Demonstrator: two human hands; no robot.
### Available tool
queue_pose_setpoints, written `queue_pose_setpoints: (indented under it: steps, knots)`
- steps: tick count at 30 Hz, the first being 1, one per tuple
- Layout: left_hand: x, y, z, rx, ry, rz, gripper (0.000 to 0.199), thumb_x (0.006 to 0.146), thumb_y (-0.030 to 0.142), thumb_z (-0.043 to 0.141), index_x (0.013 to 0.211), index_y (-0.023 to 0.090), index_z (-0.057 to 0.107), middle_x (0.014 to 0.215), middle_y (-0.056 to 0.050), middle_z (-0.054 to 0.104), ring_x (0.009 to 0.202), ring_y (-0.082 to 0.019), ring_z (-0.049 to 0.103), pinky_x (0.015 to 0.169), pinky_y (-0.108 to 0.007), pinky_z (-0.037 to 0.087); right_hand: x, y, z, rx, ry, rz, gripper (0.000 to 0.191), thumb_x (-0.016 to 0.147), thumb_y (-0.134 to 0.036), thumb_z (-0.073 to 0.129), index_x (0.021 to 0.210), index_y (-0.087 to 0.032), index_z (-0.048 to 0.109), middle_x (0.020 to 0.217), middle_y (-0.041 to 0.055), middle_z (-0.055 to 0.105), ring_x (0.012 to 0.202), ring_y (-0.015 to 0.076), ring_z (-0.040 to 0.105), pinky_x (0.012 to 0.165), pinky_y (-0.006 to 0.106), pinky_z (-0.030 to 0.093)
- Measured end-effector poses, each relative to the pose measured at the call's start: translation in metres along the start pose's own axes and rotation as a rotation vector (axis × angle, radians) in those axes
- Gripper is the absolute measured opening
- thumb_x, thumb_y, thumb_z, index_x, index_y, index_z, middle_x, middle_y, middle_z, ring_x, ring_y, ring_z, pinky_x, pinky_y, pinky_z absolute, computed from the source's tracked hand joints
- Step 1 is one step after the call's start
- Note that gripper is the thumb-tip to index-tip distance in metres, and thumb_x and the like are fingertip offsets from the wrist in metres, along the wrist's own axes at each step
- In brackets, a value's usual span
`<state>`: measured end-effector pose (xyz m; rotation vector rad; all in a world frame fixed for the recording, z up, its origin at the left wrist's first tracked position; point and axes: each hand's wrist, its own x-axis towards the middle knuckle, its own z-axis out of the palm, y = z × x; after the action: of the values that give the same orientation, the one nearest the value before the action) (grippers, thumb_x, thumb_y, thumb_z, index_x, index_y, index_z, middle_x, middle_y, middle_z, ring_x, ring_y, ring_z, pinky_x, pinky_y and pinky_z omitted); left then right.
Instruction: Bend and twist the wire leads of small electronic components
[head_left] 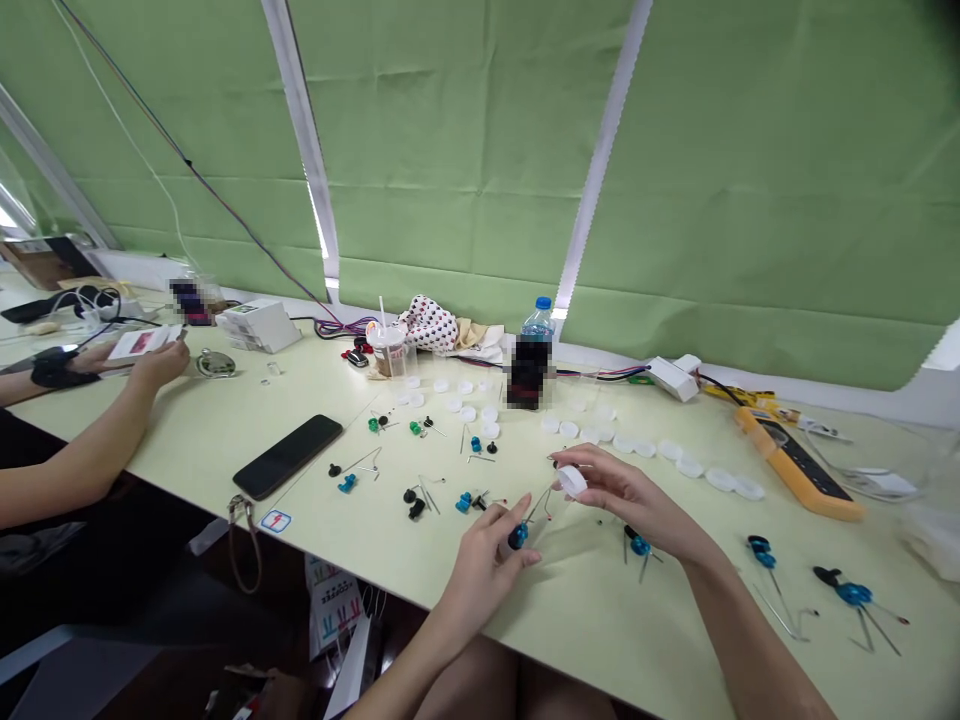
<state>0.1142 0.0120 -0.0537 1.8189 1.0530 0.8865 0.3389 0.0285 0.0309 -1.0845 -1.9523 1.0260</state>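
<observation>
Near the middle front of the table, my left hand is closed on a small blue and black part, with thin metal wires rising from it. My right hand pinches a small white round cap just above and to the right of those wires. A small dark piece shows by its fingertips. To the left of my hands lies another blue piece with a black one. On the right, a blue and black part with metal pins rests below my right wrist.
White caps form a curved row behind my hands. A black phone lies left, an orange multimeter right. More blue parts lie front right. At far left, a person's hands hold a card. A cup stands behind.
</observation>
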Motion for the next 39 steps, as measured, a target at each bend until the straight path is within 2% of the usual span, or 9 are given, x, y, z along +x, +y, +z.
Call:
queue_pose_setpoints:
  steps: [5,12,18,23,30,36,39]
  knots:
    - [0.001,-0.002,0.002,-0.01,-0.007,-0.015,0.06,0.076,0.033,0.062,0.133,0.03,0.044,0.084,0.0,0.044,0.069,-0.013,0.042,0.067,-0.025,0.041,0.0,0.002,0.001,-0.122,0.059,-0.043,0.03,0.089,-0.034,0.048,0.115,-0.027,0.061,0.12,0.0073,0.056,0.104,0.0214,0.056,0.081,0.034,0.05]
    - [0.0,0.0,0.002,0.046,0.0,-0.005,0.057,0.076,0.032,0.062,0.131,0.026,0.047,0.084,-0.001,0.051,0.069,-0.014,0.045,0.07,-0.027,0.043,0.004,0.011,0.006,-0.319,0.023,-0.218,0.032,0.093,-0.027,0.042,0.12,-0.031,0.059,0.121,0.0043,0.058,0.11,0.0195,0.055,0.093,0.037,0.045]
    - [-0.001,0.001,0.0,0.039,0.055,0.01,0.043,0.08,0.031,0.057,0.122,0.022,0.055,0.096,-0.006,0.062,0.078,-0.018,0.053,0.077,-0.031,0.044,0.009,0.024,0.029,-0.279,0.279,-0.262,0.032,0.093,-0.027,0.042,0.121,-0.03,0.058,0.116,0.0059,0.059,0.106,0.0196,0.056,0.086,0.034,0.049]
    - [-0.001,-0.004,0.001,0.007,0.078,0.009,0.043,0.08,0.032,0.057,0.121,0.02,0.056,0.103,-0.009,0.063,0.081,-0.02,0.055,0.076,-0.031,0.044,0.012,0.026,0.047,-0.263,0.323,-0.311,0.038,0.092,-0.025,0.045,0.129,-0.031,0.049,0.12,0.007,0.054,0.102,0.0195,0.057,0.077,0.031,0.052]
    - [-0.001,-0.007,0.001,-0.033,0.058,-0.001,0.038,0.076,0.032,0.061,0.111,0.017,0.061,0.081,-0.003,0.062,0.07,-0.015,0.048,0.067,-0.025,0.041,0.011,0.029,0.056,-0.176,0.34,-0.311,0.033,0.091,-0.026,0.047,0.122,-0.031,0.056,0.116,0.0082,0.055,0.107,0.0224,0.053,0.079,0.036,0.053]
    - [-0.002,-0.001,-0.002,-0.026,0.018,0.008,0.031,0.077,0.027,0.058,0.106,0.017,0.062,0.077,-0.002,0.058,0.069,-0.014,0.047,0.065,-0.023,0.04,0.011,0.035,0.059,-0.235,0.374,-0.379,0.034,0.092,-0.025,0.046,0.125,-0.031,0.053,0.117,0.0079,0.055,0.108,0.0221,0.053,0.086,0.04,0.051]
    - [-0.003,0.001,-0.003,-0.021,0.02,0.009,0.028,0.077,0.025,0.058,0.103,0.016,0.063,0.075,-0.002,0.058,0.068,-0.014,0.047,0.065,-0.023,0.041,0.011,0.034,0.061,-0.308,0.352,-0.426,0.036,0.091,-0.031,0.048,0.126,-0.028,0.051,0.118,0.0095,0.054,0.111,0.0237,0.051,0.089,0.041,0.049]
